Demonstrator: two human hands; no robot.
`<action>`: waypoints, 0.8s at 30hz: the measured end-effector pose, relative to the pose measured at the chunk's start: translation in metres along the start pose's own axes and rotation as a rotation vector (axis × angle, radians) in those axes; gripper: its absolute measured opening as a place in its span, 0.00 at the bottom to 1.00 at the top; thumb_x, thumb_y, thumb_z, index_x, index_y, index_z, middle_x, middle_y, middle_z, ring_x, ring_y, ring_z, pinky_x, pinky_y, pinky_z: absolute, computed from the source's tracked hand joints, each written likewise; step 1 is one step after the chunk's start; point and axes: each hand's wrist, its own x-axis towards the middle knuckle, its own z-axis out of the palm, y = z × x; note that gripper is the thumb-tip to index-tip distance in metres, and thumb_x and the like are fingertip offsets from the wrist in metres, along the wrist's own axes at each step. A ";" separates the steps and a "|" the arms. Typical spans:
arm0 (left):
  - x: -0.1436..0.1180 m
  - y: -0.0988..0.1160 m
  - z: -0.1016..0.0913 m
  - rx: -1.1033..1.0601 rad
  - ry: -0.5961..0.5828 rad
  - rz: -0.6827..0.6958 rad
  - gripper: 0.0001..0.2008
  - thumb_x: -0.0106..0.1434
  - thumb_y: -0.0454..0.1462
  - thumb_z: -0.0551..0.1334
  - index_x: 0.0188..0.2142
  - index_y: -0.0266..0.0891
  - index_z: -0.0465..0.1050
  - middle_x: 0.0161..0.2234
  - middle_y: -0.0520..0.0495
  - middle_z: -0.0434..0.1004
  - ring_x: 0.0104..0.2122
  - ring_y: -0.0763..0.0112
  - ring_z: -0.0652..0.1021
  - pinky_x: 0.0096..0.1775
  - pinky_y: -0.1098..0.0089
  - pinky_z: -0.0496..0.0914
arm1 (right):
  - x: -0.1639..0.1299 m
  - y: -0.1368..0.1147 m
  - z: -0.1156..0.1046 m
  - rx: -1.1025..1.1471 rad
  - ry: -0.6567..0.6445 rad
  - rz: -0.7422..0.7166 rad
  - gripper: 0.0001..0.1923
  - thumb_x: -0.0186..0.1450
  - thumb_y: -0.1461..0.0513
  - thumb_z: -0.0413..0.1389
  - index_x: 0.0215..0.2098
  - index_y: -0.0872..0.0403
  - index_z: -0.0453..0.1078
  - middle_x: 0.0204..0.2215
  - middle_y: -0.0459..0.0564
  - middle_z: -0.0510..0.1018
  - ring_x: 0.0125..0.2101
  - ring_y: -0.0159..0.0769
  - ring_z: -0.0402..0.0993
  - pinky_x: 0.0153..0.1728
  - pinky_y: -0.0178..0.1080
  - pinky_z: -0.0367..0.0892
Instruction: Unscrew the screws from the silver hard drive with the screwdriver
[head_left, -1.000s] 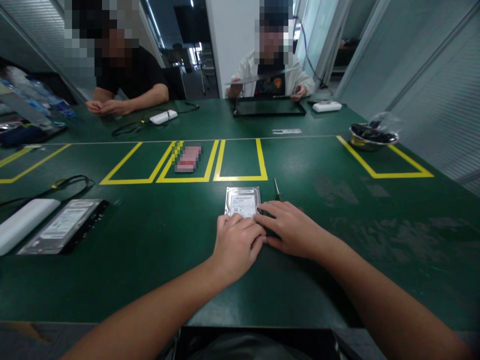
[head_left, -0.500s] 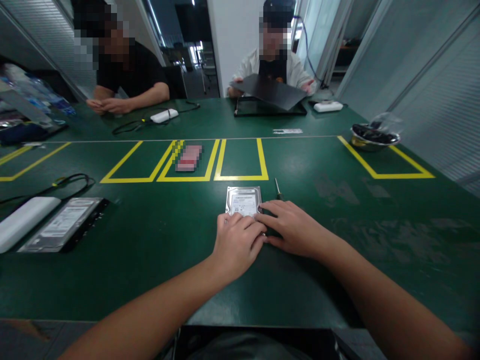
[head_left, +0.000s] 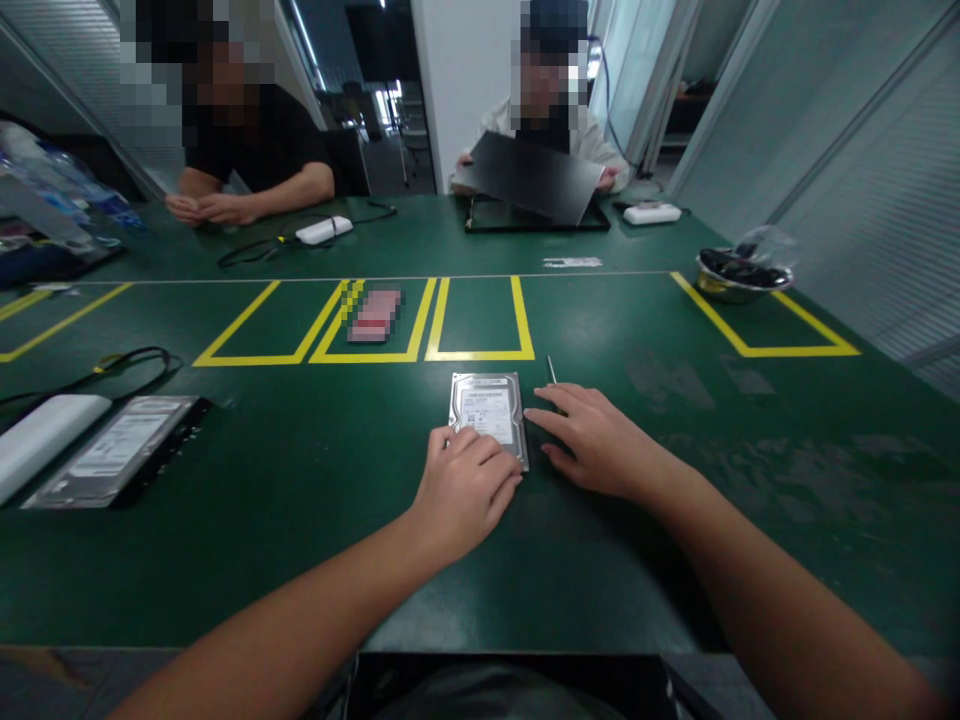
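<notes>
A silver hard drive point(head_left: 486, 403) with a white label lies on the green table in front of me. My left hand point(head_left: 466, 490) is closed over its near end, fingers curled across the top and the thumb by the near right corner. Just right of the drive, my right hand point(head_left: 592, 438) is open, its fingers spread and apart from the drive. Beyond those fingers shows the thin metal shaft of a screwdriver point(head_left: 552, 370); the rest of it is mostly hidden behind the hand.
Another hard drive point(head_left: 120, 450) lies at the left beside a white box-like device point(head_left: 49, 440) with a black cable. Yellow tape point(head_left: 480, 355) marks rectangles, one holding a pink item point(head_left: 375, 315). A metal bowl point(head_left: 742, 280) stands right. Two people sit opposite, one holding a dark panel point(head_left: 529, 180).
My right hand has pulled off the hard drive and shifted slightly right and away from me, towards the screwdriver. My left hand stays on the drive. The person opposite has tilted the dark panel up.
</notes>
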 end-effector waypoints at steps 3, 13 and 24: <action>-0.001 -0.003 0.001 -0.006 -0.005 0.044 0.06 0.67 0.37 0.59 0.37 0.43 0.75 0.34 0.49 0.76 0.39 0.63 0.71 0.43 0.58 0.58 | 0.002 0.000 0.002 -0.061 -0.003 0.097 0.18 0.66 0.63 0.54 0.54 0.58 0.70 0.56 0.67 0.69 0.55 0.57 0.65 0.49 0.54 0.66; -0.003 -0.009 0.000 -0.030 -0.011 0.099 0.07 0.68 0.36 0.58 0.38 0.42 0.76 0.34 0.48 0.75 0.37 0.64 0.70 0.41 0.60 0.59 | 0.003 0.000 0.009 -0.138 -0.064 0.266 0.12 0.66 0.65 0.51 0.46 0.58 0.71 0.47 0.64 0.71 0.37 0.47 0.75 0.38 0.46 0.71; -0.001 -0.010 0.000 -0.035 -0.025 0.105 0.07 0.68 0.37 0.58 0.38 0.42 0.75 0.34 0.48 0.75 0.38 0.63 0.70 0.41 0.61 0.59 | 0.005 0.002 0.007 -0.001 0.113 0.418 0.14 0.67 0.64 0.49 0.43 0.61 0.74 0.51 0.65 0.66 0.36 0.44 0.77 0.42 0.47 0.76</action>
